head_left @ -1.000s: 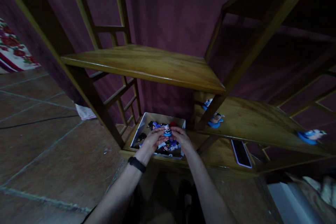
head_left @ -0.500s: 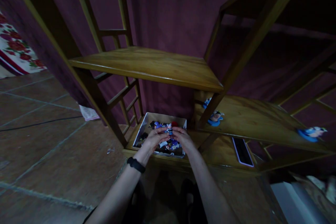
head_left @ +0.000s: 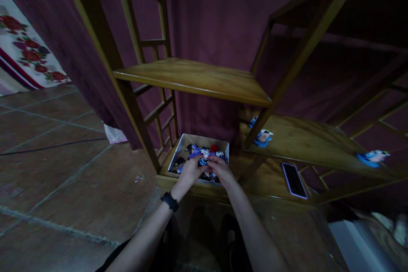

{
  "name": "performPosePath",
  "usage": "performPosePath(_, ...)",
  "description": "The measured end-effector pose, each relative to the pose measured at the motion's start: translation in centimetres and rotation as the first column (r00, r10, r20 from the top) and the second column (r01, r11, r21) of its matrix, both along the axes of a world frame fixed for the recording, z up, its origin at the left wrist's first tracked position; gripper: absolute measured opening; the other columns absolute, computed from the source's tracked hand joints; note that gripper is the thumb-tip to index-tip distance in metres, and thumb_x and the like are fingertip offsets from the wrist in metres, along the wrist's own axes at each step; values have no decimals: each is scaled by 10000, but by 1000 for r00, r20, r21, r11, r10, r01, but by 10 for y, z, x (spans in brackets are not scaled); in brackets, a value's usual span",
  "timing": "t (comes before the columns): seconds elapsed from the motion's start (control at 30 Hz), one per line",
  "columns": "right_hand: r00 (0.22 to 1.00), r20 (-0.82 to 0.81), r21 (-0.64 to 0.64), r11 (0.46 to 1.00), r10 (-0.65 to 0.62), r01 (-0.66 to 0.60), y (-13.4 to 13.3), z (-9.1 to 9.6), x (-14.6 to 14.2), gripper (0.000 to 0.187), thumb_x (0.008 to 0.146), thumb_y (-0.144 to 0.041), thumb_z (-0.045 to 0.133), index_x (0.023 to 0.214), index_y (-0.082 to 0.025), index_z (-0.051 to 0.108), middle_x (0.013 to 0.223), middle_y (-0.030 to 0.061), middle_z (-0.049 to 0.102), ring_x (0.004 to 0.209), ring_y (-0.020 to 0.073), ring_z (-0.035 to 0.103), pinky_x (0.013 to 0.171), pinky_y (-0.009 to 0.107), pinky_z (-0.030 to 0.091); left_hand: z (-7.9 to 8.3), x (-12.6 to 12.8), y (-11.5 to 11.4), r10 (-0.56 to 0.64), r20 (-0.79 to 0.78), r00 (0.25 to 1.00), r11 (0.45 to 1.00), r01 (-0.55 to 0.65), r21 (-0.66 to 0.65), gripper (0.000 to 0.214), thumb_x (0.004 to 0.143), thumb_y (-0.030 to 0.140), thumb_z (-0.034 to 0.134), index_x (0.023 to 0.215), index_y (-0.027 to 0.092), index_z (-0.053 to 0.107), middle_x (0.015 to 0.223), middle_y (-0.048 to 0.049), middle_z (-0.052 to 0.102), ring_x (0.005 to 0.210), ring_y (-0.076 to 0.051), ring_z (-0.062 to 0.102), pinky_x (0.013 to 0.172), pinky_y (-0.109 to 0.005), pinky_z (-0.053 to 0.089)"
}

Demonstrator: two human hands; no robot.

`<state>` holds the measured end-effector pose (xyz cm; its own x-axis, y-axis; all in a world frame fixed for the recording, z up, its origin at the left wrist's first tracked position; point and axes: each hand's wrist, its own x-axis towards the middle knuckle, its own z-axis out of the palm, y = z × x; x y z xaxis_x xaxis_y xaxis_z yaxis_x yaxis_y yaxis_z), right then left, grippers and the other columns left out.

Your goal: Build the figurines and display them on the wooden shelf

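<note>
Between the fingertips of both hands is a small figurine (head_left: 204, 156) with a white top and a blue base. My left hand (head_left: 191, 171) grips it from the left, and my right hand (head_left: 220, 167) pinches it from the right. Both hands are over a shallow cardboard box (head_left: 183, 141) on the lowest shelf. Several small figurines (head_left: 193, 149) in purple, black and white lie jumbled in the box, along with a red piece (head_left: 214, 148). My hands hide the box's front part.
A wooden shelf board (head_left: 191, 77) juts out above the box. On the right-hand shelf stand a figurine with a blue base (head_left: 263, 137), another behind the post, and one farther right (head_left: 372, 158). A phone (head_left: 294, 180) lies on the lower board. A white box (head_left: 349, 242) is at lower right.
My view has shifted slightly. The fingers have closed in around the figurine, which now shows more of its blue base. More figurines in the box are visible behind my hands.
</note>
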<state>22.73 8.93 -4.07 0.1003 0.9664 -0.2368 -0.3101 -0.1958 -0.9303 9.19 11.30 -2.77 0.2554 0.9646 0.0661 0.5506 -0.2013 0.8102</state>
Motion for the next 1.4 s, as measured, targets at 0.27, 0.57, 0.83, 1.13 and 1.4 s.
performPosePath(0.27, 985, 172, 102, 994, 24, -42, -2, -3, -9, 277, 640, -363, 648, 883, -230, 648, 843, -2, 640, 736, 168, 586, 671, 298, 472, -1, -4, 1, 7, -162, 987, 1000, -2, 30, 372, 624, 226, 670, 996, 243, 653, 716, -64, 670, 766, -243, 620, 701, -280, 403)
performPosePath(0.57, 938, 343, 185, 982, -40, -25, 6, -18, 3, 238, 696, -360, 584, 886, -233, 648, 817, -9, 643, 825, 172, 567, 792, 297, 434, 0, 5, -12, -18, -187, 982, 994, 38, 102, 394, 704, 190, 595, 1097, 212, 565, 879, -131, 644, 860, -286, 613, 825, -366, 391)
performPosePath(0.83, 941, 338, 183, 983, -35, -29, 8, -17, 7, 234, 690, -363, 589, 887, -246, 638, 833, -23, 655, 823, 176, 571, 773, 301, 445, -1, 14, -22, -38, -145, 989, 980, 65, 189, 405, 747, 144, 542, 1150, 142, 507, 1005, -187, 588, 990, -290, 556, 891, -339, 360)
performPosePath(1.13, 969, 243, 164, 987, -42, 2, 9, -13, 6, 287, 653, -344, 632, 910, -218, 625, 843, -6, 650, 821, 175, 574, 775, 301, 449, 15, 12, -19, -47, -629, 776, 919, 281, 278, 364, 821, 175, 431, 1184, 145, 432, 1007, -135, 587, 886, -240, 580, 771, -346, 432)
performPosePath(1.4, 994, 90, 123, 991, -61, 49, 7, -3, 5, 320, 603, -262, 648, 918, -213, 626, 842, -9, 643, 797, 159, 572, 756, 293, 453, 12, 12, -15, -22, -641, 767, 872, 328, 363, 390, 835, 161, 400, 1221, 104, 414, 992, -156, 591, 907, -258, 577, 786, -373, 421)
